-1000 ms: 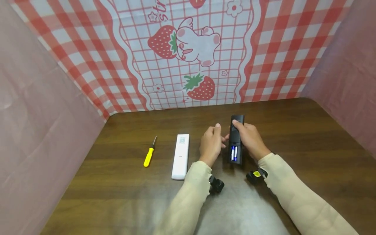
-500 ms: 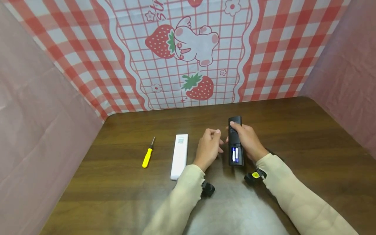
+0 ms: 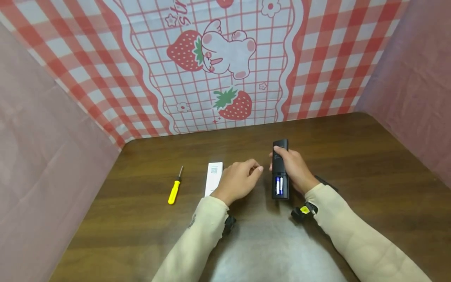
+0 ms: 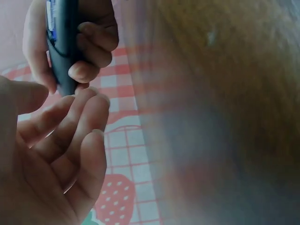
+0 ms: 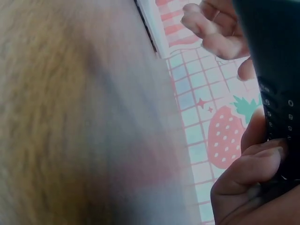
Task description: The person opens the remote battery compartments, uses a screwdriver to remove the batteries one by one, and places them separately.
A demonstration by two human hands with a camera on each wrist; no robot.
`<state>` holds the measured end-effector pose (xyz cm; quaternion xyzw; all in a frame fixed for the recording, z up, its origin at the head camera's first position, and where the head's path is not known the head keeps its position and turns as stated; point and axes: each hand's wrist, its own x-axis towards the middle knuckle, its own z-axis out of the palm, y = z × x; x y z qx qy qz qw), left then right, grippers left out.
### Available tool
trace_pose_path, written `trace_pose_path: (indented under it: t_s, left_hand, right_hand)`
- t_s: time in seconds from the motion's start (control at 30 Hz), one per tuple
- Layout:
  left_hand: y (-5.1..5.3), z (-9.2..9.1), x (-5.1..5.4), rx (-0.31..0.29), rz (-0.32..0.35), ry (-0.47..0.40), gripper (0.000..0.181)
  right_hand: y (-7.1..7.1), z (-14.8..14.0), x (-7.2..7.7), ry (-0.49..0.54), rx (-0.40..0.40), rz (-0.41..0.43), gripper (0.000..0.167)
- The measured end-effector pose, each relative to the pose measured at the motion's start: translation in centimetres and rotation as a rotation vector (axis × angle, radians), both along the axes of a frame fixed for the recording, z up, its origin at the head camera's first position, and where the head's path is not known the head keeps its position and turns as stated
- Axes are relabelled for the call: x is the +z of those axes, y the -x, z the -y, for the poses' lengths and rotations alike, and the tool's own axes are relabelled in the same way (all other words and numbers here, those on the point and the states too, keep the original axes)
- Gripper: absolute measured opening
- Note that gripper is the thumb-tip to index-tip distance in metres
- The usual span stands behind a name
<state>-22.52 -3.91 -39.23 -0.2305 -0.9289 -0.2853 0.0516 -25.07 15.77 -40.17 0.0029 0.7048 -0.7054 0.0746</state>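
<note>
A black remote control (image 3: 280,164) is gripped in my right hand (image 3: 297,168), its back facing up and my thumb lying across it. Its battery compartment is uncovered at the near end, where batteries (image 3: 279,185) with blue and silvery casings show. In the right wrist view the button side of the remote (image 5: 276,93) is visible, with fingers curled against it. My left hand (image 3: 239,178) is to the left of the remote, apart from it, with loosely bent fingers and nothing in them. Beneath that hand lies a white remote control (image 3: 213,179), its near end hidden by hand and sleeve.
A screwdriver (image 3: 174,190) with a yellow handle lies at the left, its shaft pointing away. Some dark flat piece (image 3: 327,183) shows behind my right wrist, partly hidden. A checked strawberry cloth (image 3: 225,70) hangs at the table's back edge.
My left hand has moved left, away from the black remote, and now covers the near part of the white remote. The right hand keeps its hold on the black remote.
</note>
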Motion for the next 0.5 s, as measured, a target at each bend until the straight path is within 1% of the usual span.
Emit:
trace_pose_path:
  t_s: [0.13, 0.27, 0.33, 0.5]
  left_hand:
    - [-0.4, 0.7, 0.4, -0.025, 0.017, 0.062, 0.031]
    - [-0.7, 1.3, 0.6, -0.045, -0.004, 0.115, 0.030]
    - [-0.9, 1.6, 0.7, -0.046, -0.027, 0.124, 0.029]
    - [-0.8, 2.9, 0.9, -0.027, -0.076, 0.102, 0.027]
  right_hand:
    - [0.0, 0.4, -0.1, 0.023, 0.002, -0.015, 0.056]
    - [0.0, 0.5, -0.1, 0.073, 0.006, -0.037, 0.050]
    - [0.0, 0.4, -0.1, 0.089, 0.008, -0.039, 0.049]
    - [0.0, 0.2, -0.1, 0.097, 0.028, -0.031, 0.045]
